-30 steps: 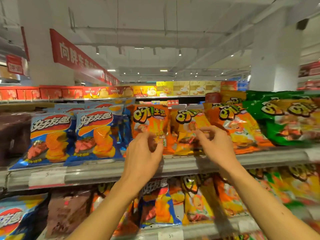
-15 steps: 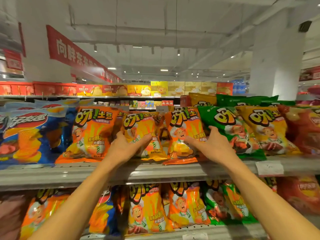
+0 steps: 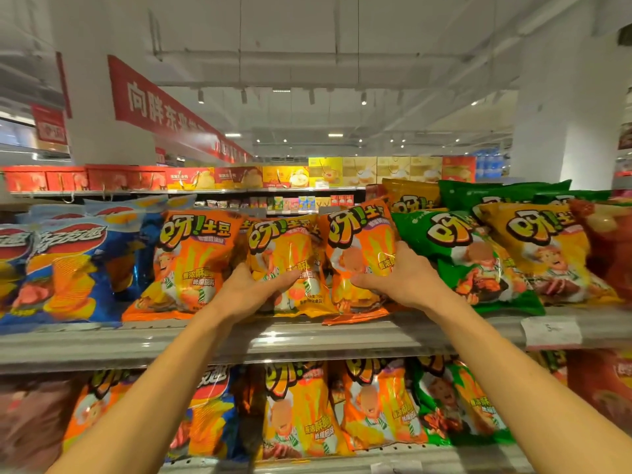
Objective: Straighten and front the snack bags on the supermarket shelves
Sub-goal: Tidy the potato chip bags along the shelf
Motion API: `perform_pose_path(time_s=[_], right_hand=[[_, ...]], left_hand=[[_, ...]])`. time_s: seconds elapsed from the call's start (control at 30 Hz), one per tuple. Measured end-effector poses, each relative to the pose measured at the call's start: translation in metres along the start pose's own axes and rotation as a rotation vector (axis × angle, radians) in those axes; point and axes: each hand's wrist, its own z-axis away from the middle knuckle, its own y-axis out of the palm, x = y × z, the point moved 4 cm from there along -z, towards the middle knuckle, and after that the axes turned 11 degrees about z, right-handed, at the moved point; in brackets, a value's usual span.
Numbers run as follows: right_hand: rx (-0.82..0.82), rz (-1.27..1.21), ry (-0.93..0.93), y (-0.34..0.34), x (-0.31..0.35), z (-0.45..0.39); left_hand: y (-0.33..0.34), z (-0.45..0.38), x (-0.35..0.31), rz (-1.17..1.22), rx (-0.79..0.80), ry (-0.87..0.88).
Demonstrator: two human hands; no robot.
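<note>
1. Head view: both forearms reach up from six o'clock to the upper shelf (image 3: 307,340).
2. Left hand (image 3: 254,290), at centre, curls its fingers round the lower part of the middle yellow-orange bag (image 3: 287,248); its grip holds that bag, as it did half a second ago.
3. Right hand (image 3: 398,280), toward three o'clock, has come off the green bag (image 3: 468,254) and now grips the orange bag (image 3: 359,244) beside it, thumb on the front.
4. Both bags stand on the shelf edge, touching each other.
5. Blue bags (image 3: 68,265) lie at nine o'clock, closer to the frame edge than before.
6. Red banner (image 3: 154,104) hangs at eleven o'clock.
</note>
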Motion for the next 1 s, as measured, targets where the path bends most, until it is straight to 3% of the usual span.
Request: perform_pose_path(time_s=[0.27, 0.63, 1.0], right_hand=[[-0.206, 0.142, -0.056, -0.029, 0.002, 0.018], [-0.432, -0.136, 0.072, -0.093, -0.073, 0.064], [-0.411, -0.289, 0.105, -0.102, -0.097, 0.101]], left_hand=[[0.001, -0.002, 0.003, 0.063, -0.076, -0.015], [0.08, -0.024, -0.016, 0.191, -0.045, 0.021], [0.15, -0.038, -0.024, 0.118, 0.05, -0.026]])
